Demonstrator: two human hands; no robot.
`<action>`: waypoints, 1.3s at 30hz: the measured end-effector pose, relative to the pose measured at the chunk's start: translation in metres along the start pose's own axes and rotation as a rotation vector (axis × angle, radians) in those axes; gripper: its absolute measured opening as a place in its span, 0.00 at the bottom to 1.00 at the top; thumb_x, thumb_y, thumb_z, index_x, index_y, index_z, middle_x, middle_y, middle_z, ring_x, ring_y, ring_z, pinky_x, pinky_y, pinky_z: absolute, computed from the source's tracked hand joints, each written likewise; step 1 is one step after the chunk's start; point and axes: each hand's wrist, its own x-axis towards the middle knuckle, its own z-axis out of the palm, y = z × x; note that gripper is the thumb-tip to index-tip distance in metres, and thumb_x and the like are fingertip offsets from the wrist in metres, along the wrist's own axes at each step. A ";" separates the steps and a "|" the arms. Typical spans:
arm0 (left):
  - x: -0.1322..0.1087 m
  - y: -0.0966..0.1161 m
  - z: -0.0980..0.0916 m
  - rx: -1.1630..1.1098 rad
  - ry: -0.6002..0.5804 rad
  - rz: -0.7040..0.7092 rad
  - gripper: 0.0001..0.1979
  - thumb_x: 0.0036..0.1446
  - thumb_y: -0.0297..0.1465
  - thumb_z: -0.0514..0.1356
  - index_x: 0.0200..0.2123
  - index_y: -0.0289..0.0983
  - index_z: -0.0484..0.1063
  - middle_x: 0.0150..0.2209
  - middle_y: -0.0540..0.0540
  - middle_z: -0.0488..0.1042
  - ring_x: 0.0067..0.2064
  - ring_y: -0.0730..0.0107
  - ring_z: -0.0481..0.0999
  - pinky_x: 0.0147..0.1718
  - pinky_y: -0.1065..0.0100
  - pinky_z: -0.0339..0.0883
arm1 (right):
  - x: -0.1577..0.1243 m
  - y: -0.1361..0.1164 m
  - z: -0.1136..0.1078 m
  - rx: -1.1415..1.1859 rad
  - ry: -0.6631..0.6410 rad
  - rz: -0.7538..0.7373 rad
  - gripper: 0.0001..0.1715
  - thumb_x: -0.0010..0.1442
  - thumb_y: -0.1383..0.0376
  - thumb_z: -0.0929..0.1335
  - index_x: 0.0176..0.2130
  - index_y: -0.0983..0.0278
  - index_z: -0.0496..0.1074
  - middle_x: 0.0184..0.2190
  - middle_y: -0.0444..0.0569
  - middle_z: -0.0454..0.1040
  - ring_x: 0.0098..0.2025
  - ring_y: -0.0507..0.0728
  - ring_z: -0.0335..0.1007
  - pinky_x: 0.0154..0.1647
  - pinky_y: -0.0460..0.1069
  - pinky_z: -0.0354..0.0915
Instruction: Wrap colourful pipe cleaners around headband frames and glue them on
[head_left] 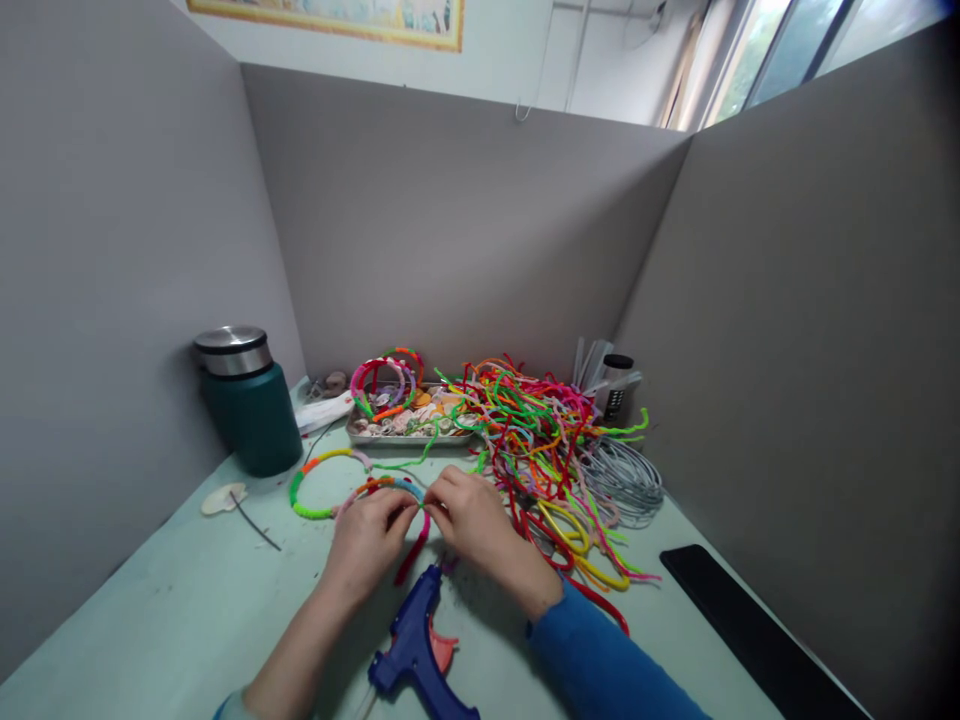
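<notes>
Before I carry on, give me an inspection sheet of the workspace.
Surface: pale green table, most crowded toward the back.
Job's things: multicoloured band, curved; blue glue gun, lying on its side; heap of coloured strands at right.
Clutter: teal bottle at left, metal tray of small pieces, black strip at right.
Hands: left hand and right hand pinch the band, close together.
Cables: power cord, nothing seen; grey wire coil beside the heap.
Surroundings: grey partitions; window at upper right.

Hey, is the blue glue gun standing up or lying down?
Lying down: the glue gun is on its side, handle and orange trigger spread along the table.
</notes>
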 end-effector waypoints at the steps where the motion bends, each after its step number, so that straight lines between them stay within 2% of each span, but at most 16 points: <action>1: 0.000 0.000 0.000 0.012 0.004 0.010 0.12 0.56 0.33 0.52 0.31 0.40 0.75 0.32 0.47 0.77 0.36 0.66 0.73 0.36 0.68 0.62 | -0.001 0.000 0.000 -0.021 -0.015 -0.002 0.05 0.59 0.66 0.65 0.35 0.63 0.71 0.34 0.47 0.69 0.37 0.54 0.65 0.37 0.47 0.57; 5: 0.000 -0.001 -0.002 -0.023 0.029 -0.006 0.11 0.55 0.33 0.53 0.32 0.39 0.75 0.33 0.46 0.77 0.36 0.65 0.74 0.37 0.67 0.63 | -0.002 0.001 0.004 0.034 -0.015 0.030 0.05 0.59 0.67 0.64 0.35 0.65 0.69 0.33 0.48 0.68 0.35 0.53 0.65 0.36 0.47 0.57; 8: 0.001 0.000 -0.004 -0.152 0.007 -0.113 0.12 0.54 0.36 0.53 0.32 0.39 0.75 0.28 0.48 0.77 0.29 0.67 0.74 0.31 0.69 0.64 | 0.000 0.002 0.009 0.199 0.069 0.090 0.04 0.58 0.69 0.63 0.33 0.65 0.68 0.31 0.46 0.67 0.34 0.52 0.64 0.35 0.46 0.57; 11: 0.001 0.003 -0.005 -0.360 -0.066 -0.226 0.13 0.53 0.38 0.54 0.33 0.37 0.74 0.22 0.51 0.73 0.20 0.72 0.70 0.22 0.71 0.62 | 0.003 -0.003 0.014 0.442 0.193 0.197 0.04 0.56 0.70 0.64 0.29 0.65 0.67 0.29 0.45 0.66 0.33 0.52 0.62 0.34 0.46 0.57; 13: 0.001 0.006 -0.004 -0.490 -0.092 -0.253 0.13 0.52 0.39 0.56 0.33 0.36 0.73 0.22 0.52 0.71 0.19 0.73 0.69 0.21 0.72 0.62 | 0.005 -0.009 0.018 0.687 0.233 0.317 0.04 0.55 0.69 0.64 0.28 0.65 0.67 0.26 0.44 0.66 0.31 0.51 0.62 0.32 0.45 0.58; 16: 0.002 0.007 0.000 -0.635 -0.102 -0.289 0.14 0.50 0.41 0.58 0.31 0.35 0.72 0.21 0.52 0.70 0.20 0.74 0.68 0.21 0.73 0.62 | 0.007 -0.014 0.026 1.024 0.231 0.475 0.05 0.54 0.67 0.65 0.28 0.66 0.67 0.21 0.41 0.64 0.25 0.50 0.60 0.27 0.44 0.58; 18: 0.003 0.005 0.001 -0.680 -0.098 -0.328 0.15 0.49 0.41 0.58 0.31 0.34 0.72 0.21 0.52 0.70 0.19 0.75 0.67 0.20 0.73 0.60 | 0.008 -0.011 0.028 1.074 0.193 0.499 0.07 0.54 0.64 0.65 0.29 0.66 0.68 0.19 0.39 0.62 0.22 0.49 0.58 0.24 0.44 0.57; 20: 0.003 0.002 0.002 -0.631 -0.075 -0.349 0.16 0.50 0.42 0.57 0.33 0.34 0.73 0.21 0.52 0.69 0.18 0.75 0.65 0.19 0.73 0.59 | 0.009 -0.004 0.025 0.958 0.185 0.453 0.09 0.56 0.64 0.65 0.30 0.67 0.71 0.20 0.41 0.65 0.23 0.50 0.60 0.25 0.45 0.57; 22: 0.002 0.000 0.001 -0.477 -0.022 -0.315 0.15 0.51 0.41 0.56 0.34 0.36 0.74 0.22 0.51 0.72 0.19 0.73 0.67 0.20 0.72 0.60 | 0.008 0.002 0.016 0.746 0.231 0.353 0.10 0.58 0.64 0.64 0.32 0.66 0.74 0.25 0.45 0.70 0.29 0.52 0.65 0.31 0.46 0.59; 24: 0.001 -0.002 0.000 -0.285 0.037 -0.227 0.13 0.52 0.39 0.56 0.33 0.38 0.75 0.26 0.49 0.76 0.26 0.69 0.72 0.26 0.71 0.62 | 0.007 0.005 0.007 0.546 0.249 0.228 0.10 0.59 0.66 0.64 0.33 0.64 0.75 0.31 0.47 0.72 0.35 0.53 0.67 0.37 0.46 0.59; 27: 0.000 -0.003 -0.001 -0.088 0.062 -0.094 0.11 0.54 0.35 0.54 0.32 0.41 0.76 0.33 0.48 0.79 0.35 0.65 0.75 0.34 0.69 0.63 | 0.004 0.003 -0.001 0.336 0.155 0.092 0.08 0.60 0.66 0.65 0.37 0.62 0.74 0.34 0.47 0.72 0.38 0.52 0.67 0.39 0.46 0.59; 32: -0.002 -0.003 0.001 0.036 0.030 0.025 0.11 0.56 0.32 0.53 0.33 0.41 0.76 0.35 0.47 0.78 0.37 0.65 0.75 0.38 0.68 0.63 | 0.001 -0.005 0.000 0.041 0.039 0.062 0.06 0.59 0.65 0.66 0.36 0.61 0.73 0.34 0.47 0.71 0.37 0.53 0.66 0.37 0.47 0.57; 39: -0.002 0.000 0.000 0.119 0.010 0.058 0.11 0.56 0.30 0.53 0.33 0.40 0.76 0.33 0.46 0.77 0.36 0.65 0.74 0.37 0.68 0.62 | 0.001 -0.002 -0.001 -0.062 -0.044 0.061 0.07 0.60 0.63 0.65 0.36 0.62 0.72 0.34 0.48 0.71 0.35 0.54 0.67 0.34 0.47 0.57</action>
